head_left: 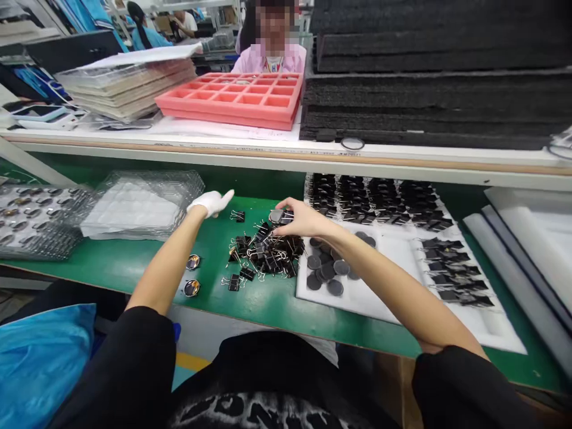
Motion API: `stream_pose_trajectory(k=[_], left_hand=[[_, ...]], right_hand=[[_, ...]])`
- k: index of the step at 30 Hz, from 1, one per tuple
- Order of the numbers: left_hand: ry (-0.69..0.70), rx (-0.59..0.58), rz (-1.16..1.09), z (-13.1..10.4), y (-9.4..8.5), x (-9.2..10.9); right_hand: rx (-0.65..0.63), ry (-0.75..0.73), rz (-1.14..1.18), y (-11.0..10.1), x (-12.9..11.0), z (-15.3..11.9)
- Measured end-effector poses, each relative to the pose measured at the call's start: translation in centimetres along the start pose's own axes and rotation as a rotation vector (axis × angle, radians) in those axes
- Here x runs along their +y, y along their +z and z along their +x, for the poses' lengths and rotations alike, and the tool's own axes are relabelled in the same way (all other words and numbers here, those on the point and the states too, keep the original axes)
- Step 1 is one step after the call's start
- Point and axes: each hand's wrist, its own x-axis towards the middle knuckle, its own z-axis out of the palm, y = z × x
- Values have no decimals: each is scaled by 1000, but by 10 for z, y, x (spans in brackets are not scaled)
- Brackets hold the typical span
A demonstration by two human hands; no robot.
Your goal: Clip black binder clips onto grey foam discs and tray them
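Observation:
My left hand, in a white glove, is over the green bench beside the clear plastic trays. One finger or the thumb points right, and I see nothing held. My bare right hand has thumb and fingers curled around a round grey disc with a black binder clip at its edge. Under and left of that hand lies a pile of black binder clips. A single binder clip sits between the hands. Two round, shiny pieces rest nearer the front edge.
On the right, a white foam tray bears loose dark discs and rows of clipped pieces. Filled clear trays stand far left. A shelf crosses above, with pink foam trays and black foam. A person sits opposite.

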Motion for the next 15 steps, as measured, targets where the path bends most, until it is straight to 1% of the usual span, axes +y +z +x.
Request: stream_pose_trajectory(k=[2, 3, 4, 6, 8, 11, 15], left_hand=[[12, 277, -71, 7, 9, 16], [8, 362, -102, 10, 15, 25], [-4, 408, -120, 13, 23, 33], [-52, 412, -121, 16, 38, 45], [-89, 407, -110, 19, 49, 49], [-98, 386, -122, 23, 56, 43], [-134, 342, -144, 26, 60, 32]], right_hand=[[-6, -22, -241, 8, 1, 41], [-27, -45, -321, 14, 1, 60], [-60, -76, -372, 20, 3, 76], [-144, -135, -416, 31, 8, 101], [-219, -176, -436, 39, 15, 117], [-288, -198, -453, 47, 26, 130], [-306, -189, -472, 56, 37, 142]])
